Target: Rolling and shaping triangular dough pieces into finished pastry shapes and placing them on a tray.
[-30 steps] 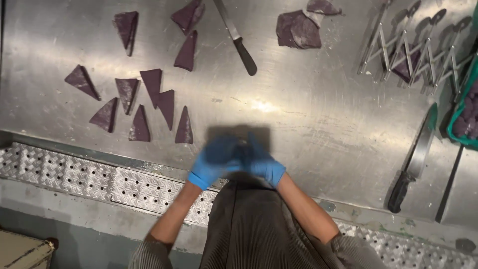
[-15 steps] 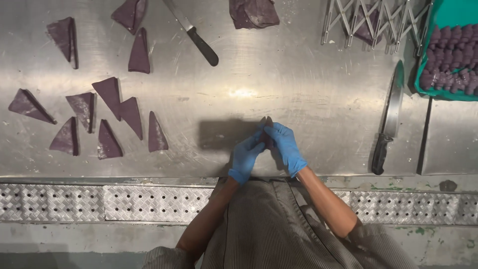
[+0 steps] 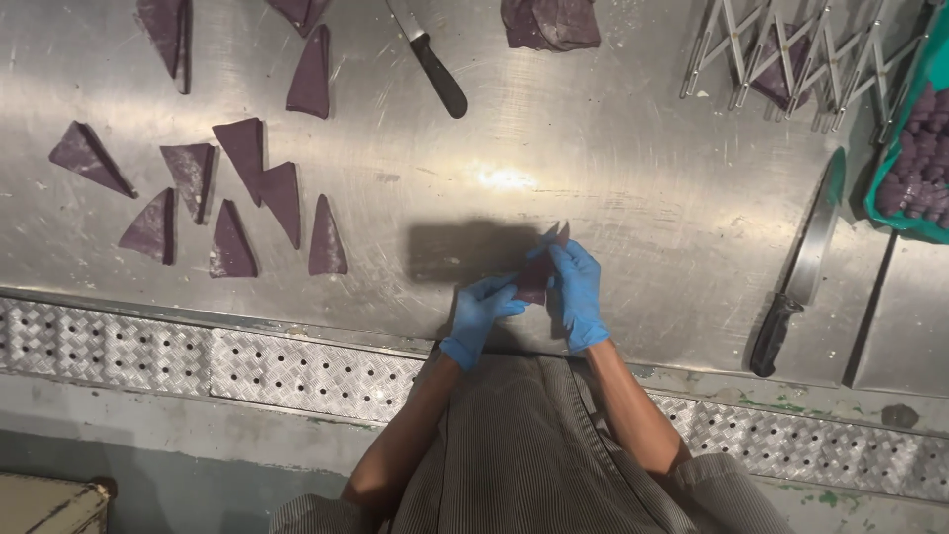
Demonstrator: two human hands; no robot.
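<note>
Both gloved hands have shifted slightly since half a second ago, with the purple dough piece (image 3: 539,269) now lifted more clearly between them above the steel bench (image 3: 613,178). Left hand (image 3: 477,316), in a blue glove, pinches the lower edge of the dough with its fingers (image 3: 502,293) pressed together. Right hand (image 3: 576,292), also gloved in blue, holds the piece's right side, fingers close together along it. How the dough is folded is hard to make out, since the gloves cover much of it.

To the left on the bench lies a group of folded purple triangles (image 3: 237,198), well apart from the hands. A black-handled knife (image 3: 432,59) lies at the top, its blade cut off by the frame edge. A crumpled purple dough sheet (image 3: 551,22) is also cut off at the top. A metal expanding cutter (image 3: 791,54) sits upper right, partly out of view. A second large knife (image 3: 799,267) lies to the right, near a green tray (image 3: 875,193) of purple balls, mostly cut off.

Bare bench surface lies open between the hands and the triangles. The bench's near edge meets a perforated metal ledge (image 3: 247,361) just below the hands.
</note>
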